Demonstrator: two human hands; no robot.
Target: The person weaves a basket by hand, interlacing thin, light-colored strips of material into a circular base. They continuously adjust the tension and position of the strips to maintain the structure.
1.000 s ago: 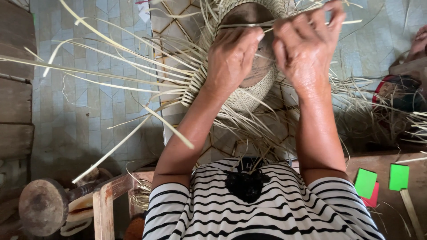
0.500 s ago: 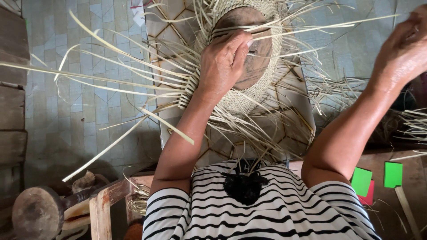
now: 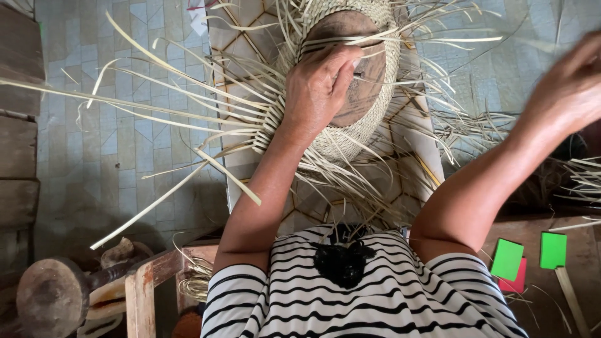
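Half-woven pale straw hat, loose strands fanning outward, sits at twelve o'clock over a brown round mould. Left hand presses it, clutching strands. Right hand at three o'clock is blurred; grip unclear. Green rectangular cards lie at five o'clock.

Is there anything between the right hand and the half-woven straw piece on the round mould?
Nothing solid shows between them. The right hand is raised off to the side, blurred, over the loose straw strands that fan out from the woven straw piece. The left hand already rests on the weave and wooden mould.
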